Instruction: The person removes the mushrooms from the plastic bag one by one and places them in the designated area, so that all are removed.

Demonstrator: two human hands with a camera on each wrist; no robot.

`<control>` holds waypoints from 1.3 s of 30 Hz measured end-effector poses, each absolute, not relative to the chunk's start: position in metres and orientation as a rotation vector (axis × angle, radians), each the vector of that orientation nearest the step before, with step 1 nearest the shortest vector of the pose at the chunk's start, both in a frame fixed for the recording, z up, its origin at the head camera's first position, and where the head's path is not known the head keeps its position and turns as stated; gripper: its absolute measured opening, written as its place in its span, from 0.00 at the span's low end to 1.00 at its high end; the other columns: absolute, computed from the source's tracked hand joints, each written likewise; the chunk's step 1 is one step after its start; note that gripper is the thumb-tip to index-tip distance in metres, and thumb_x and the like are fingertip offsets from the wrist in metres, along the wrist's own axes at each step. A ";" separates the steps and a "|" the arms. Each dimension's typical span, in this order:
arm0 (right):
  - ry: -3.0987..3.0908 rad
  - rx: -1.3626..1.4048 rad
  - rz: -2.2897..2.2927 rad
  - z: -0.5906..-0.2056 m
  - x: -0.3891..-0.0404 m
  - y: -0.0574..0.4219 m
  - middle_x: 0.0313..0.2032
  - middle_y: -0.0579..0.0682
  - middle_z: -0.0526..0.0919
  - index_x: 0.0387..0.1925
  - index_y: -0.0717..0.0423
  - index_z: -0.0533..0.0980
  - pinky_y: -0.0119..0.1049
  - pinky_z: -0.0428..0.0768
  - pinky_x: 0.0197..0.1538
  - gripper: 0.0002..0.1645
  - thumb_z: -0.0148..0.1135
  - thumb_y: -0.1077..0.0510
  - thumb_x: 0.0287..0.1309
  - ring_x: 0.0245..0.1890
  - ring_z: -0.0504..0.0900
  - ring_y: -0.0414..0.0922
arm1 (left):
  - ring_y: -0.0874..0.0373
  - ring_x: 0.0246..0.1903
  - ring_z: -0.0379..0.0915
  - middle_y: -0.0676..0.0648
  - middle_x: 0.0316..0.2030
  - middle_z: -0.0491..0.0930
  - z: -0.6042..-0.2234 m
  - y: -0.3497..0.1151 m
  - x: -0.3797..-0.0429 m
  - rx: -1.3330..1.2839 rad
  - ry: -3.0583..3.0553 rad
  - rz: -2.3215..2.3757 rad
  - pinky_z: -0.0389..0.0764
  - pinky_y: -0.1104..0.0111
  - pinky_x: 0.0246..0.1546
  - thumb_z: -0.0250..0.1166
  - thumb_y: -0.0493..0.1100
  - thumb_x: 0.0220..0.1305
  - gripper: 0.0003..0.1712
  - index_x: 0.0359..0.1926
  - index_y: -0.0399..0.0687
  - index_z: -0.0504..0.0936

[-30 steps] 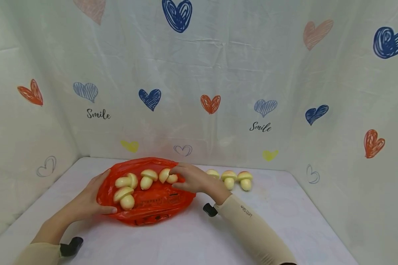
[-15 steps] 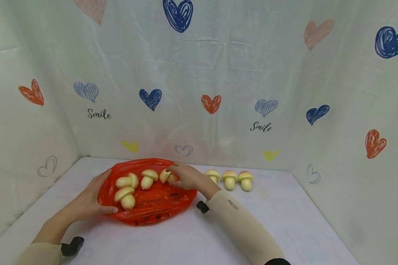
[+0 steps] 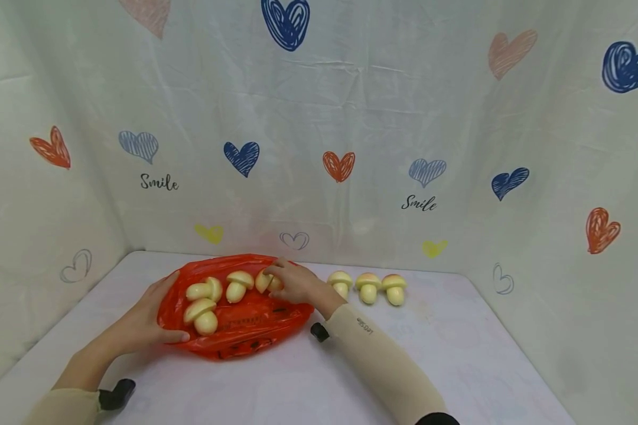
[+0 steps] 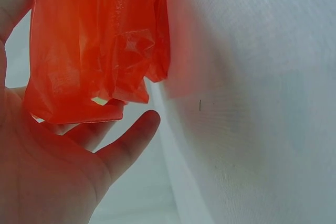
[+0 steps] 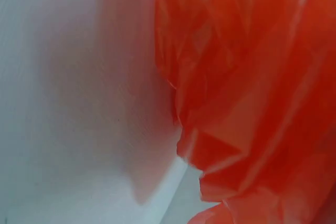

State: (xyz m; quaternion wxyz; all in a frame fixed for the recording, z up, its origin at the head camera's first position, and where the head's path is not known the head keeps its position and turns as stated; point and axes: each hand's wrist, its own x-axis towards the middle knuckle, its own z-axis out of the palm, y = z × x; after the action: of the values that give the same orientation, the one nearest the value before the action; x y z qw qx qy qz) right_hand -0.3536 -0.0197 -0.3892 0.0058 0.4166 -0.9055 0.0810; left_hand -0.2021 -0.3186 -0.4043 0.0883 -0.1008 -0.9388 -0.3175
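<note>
White tabletop (image 3: 473,342), left hand (image 3: 150,316) spread against red bag (image 3: 247,323), right hand (image 3: 298,283) pinching mushroom (image 3: 260,280) — head view only

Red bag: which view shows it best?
Head view: the red bag shows nearly whole, with mushrooms inside, though the right hand hides part of its rim. Left wrist: a cropped part at the left hand. Right wrist: a creased close-up, cut off.
</note>
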 end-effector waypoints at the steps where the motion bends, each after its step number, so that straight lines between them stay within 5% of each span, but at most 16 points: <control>1: -2.838 1.302 0.247 -0.390 -0.354 -0.020 0.61 0.45 0.67 0.62 0.40 0.69 0.38 0.75 0.56 0.30 0.64 0.46 0.59 0.51 0.74 0.42 | 0.29 0.59 0.54 0.28 0.65 0.50 -0.404 -0.319 -0.202 -0.299 -2.796 -0.944 0.78 0.40 0.41 0.79 0.57 0.37 0.73 0.74 0.42 0.40; 14: -2.874 1.320 0.340 -0.392 -0.350 -0.027 0.55 0.46 0.66 0.64 0.38 0.67 0.32 0.76 0.44 0.32 0.65 0.48 0.58 0.37 0.74 0.40 | 0.29 0.59 0.54 0.28 0.65 0.51 -0.405 -0.320 -0.202 -0.318 -2.782 -0.931 0.76 0.38 0.42 0.79 0.57 0.36 0.73 0.74 0.41 0.41; 39: -2.906 1.388 0.391 -0.393 -0.349 -0.031 0.58 0.44 0.66 0.67 0.35 0.63 0.34 0.74 0.55 0.36 0.65 0.54 0.58 0.45 0.71 0.38 | 0.28 0.59 0.54 0.27 0.65 0.51 -0.403 -0.317 -0.201 -0.300 -2.808 -0.928 0.76 0.38 0.43 0.79 0.56 0.36 0.73 0.74 0.39 0.41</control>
State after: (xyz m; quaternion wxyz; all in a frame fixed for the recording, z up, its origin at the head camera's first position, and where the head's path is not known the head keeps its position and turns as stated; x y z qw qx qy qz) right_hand -0.3487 -0.0313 -0.3934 -0.0512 0.4273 -0.8946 0.1203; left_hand -0.2006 -0.3174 -0.4034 0.0844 -0.1006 -0.9413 -0.3110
